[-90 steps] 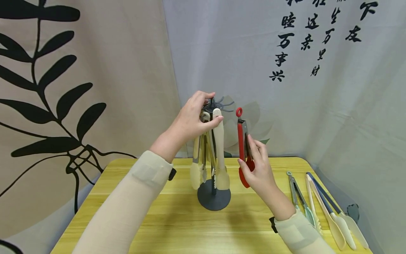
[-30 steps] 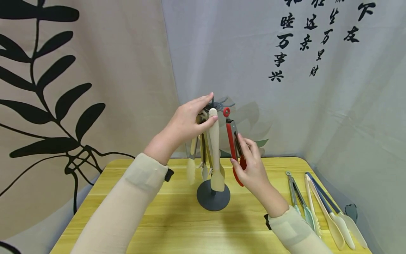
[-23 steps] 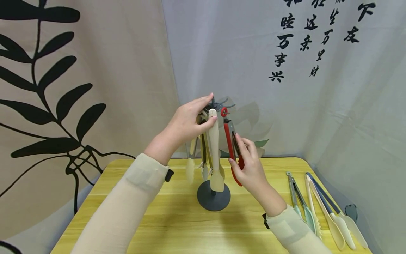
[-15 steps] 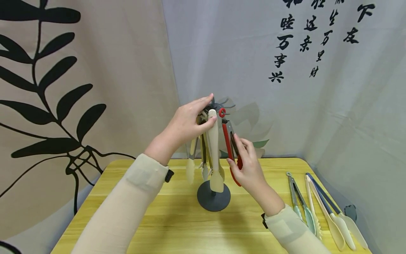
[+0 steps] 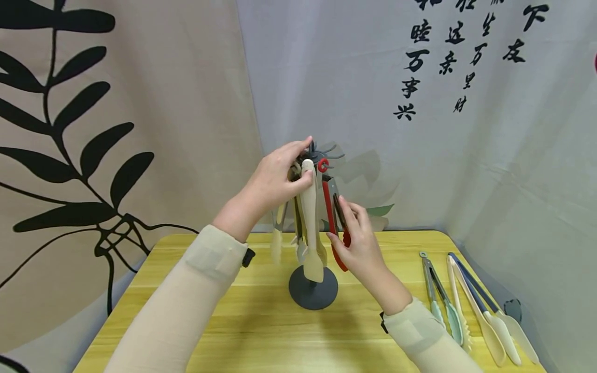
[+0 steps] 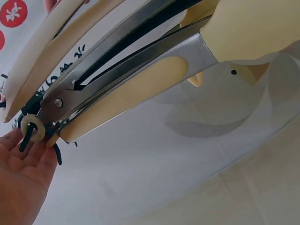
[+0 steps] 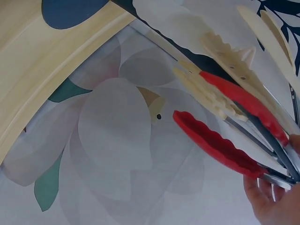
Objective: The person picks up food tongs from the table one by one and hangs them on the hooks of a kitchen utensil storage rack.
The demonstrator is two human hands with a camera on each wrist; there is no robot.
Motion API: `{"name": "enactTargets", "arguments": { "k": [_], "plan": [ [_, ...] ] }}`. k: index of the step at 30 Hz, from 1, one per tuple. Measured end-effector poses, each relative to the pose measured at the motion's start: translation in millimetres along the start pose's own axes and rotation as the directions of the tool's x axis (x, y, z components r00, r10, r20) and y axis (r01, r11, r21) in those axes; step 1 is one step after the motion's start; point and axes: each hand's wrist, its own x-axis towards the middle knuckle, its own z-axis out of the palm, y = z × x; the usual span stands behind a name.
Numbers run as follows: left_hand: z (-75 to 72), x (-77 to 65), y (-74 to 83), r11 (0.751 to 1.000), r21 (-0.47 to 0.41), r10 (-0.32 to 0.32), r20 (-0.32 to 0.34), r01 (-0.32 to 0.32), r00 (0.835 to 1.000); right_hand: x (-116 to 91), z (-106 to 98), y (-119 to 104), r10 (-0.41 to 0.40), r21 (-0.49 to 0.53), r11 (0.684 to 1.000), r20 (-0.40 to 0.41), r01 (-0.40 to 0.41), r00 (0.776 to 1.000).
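A dark grey utensil rack (image 5: 313, 292) with a round base and hooks at its top carries several cream tongs (image 5: 309, 217). My left hand (image 5: 278, 175) holds the rack's top, thumb across the front cream tongs. In the left wrist view, the fingers (image 6: 35, 154) lie behind the hooks, and a ring hangs on one hook. My right hand (image 5: 358, 238) pinches red tongs (image 5: 328, 207) between thumb and fingers, low on their arms. Their red ring overlaps a right-hand hook. The right wrist view shows their scalloped red tips (image 7: 213, 145) spread slightly apart, near the cream tips (image 7: 206, 91).
At the table's right lie grey tongs with mint tips (image 5: 438, 295), cream tongs (image 5: 478, 311) and blue-handled tongs with white tips (image 5: 499, 311). The wooden table (image 5: 252, 331) ends at a hanging cloth (image 5: 196, 129) behind the rack.
My right hand has brought the red tongs left until their ring meets a rack hook. The rack's top has turned under my left hand, shifting the front cream tongs left.
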Motion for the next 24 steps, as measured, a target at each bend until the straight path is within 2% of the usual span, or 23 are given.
{"name": "enactTargets", "arguments": {
  "k": [11,24],
  "plan": [
    [-0.8,-2.3,0.3,0.999,0.021,-0.032,0.025,0.031,0.999,-3,8,-3,0.050,0.031,0.998,0.044,-0.051,0.998],
    [-0.2,-3.9,-1.5,0.999,-0.021,-0.040,0.075,0.042,0.996,-6,16,-10,0.043,0.085,0.995,0.061,-0.048,0.997]
  ]
}}
